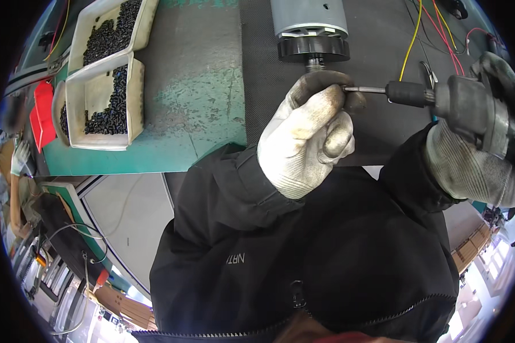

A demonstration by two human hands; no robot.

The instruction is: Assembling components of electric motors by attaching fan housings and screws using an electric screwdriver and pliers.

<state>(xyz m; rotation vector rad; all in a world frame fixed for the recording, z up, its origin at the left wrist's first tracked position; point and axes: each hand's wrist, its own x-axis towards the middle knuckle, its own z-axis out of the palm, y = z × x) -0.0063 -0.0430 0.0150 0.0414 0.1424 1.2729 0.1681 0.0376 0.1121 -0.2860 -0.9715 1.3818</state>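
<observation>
Left hand (pixel 306 140), white glove with smudged fingertips: fingers closed in pinch at tip of slim silver metal bit (pixel 367 90), apparently to steady it; whether small piece sits between them, cannot tell. Right hand (pixel 466 163), same glove, grips dark grey-and-black power screwdriver (pixel 469 106) sideways, seemingly so bit meets left fingers. Silver cylindrical motor with black ring (pixel 312 17) lies just beyond left hand on green table (pixel 174 157). Cream plastic bins (pixel 135 108) at left, small black parts (pixel 120 94) inside, likely for easy reach.
</observation>
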